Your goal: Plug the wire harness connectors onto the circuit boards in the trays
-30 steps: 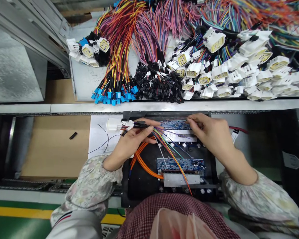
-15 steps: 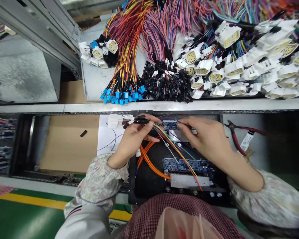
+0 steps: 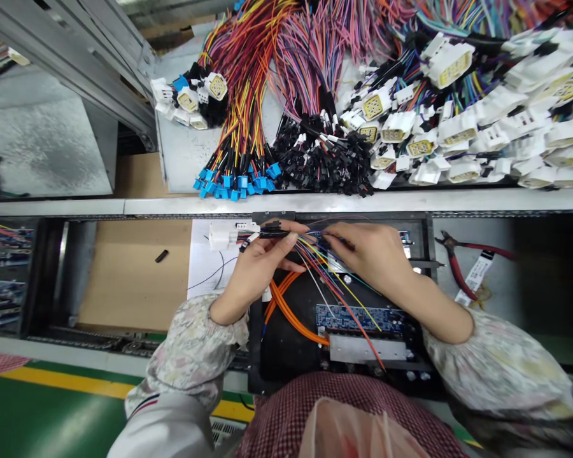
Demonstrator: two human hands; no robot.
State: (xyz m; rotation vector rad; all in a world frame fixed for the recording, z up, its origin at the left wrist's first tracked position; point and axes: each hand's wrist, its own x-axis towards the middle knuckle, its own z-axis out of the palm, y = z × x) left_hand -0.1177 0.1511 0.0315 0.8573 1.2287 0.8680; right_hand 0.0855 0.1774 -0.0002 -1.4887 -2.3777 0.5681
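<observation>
Two bare hands meet over a black tray (image 3: 286, 366), working at a multicolored wire harness (image 3: 270, 234) that lies across its upper part. The left hand (image 3: 255, 270) grips the harness's dark-sleeved section between thumb and fingers, with a white connector (image 3: 219, 236) jutting out to the left above a sheet of paper (image 3: 203, 270). Just beside it, the right hand (image 3: 375, 251) brings thumb and fingers close together among the loose wires; whether they pinch a strand cannot be told. Red, yellow and white wire ends fan down toward a blue circuit board (image 3: 358, 316) in the tray, near looped orange cables (image 3: 291, 313). Red-handled pliers (image 3: 454, 270) lie to the right. On the shelf beyond, harnesses are heaped with blue connectors (image 3: 236, 184), black connectors (image 3: 329, 162) and white connectors (image 3: 423, 146).
</observation>
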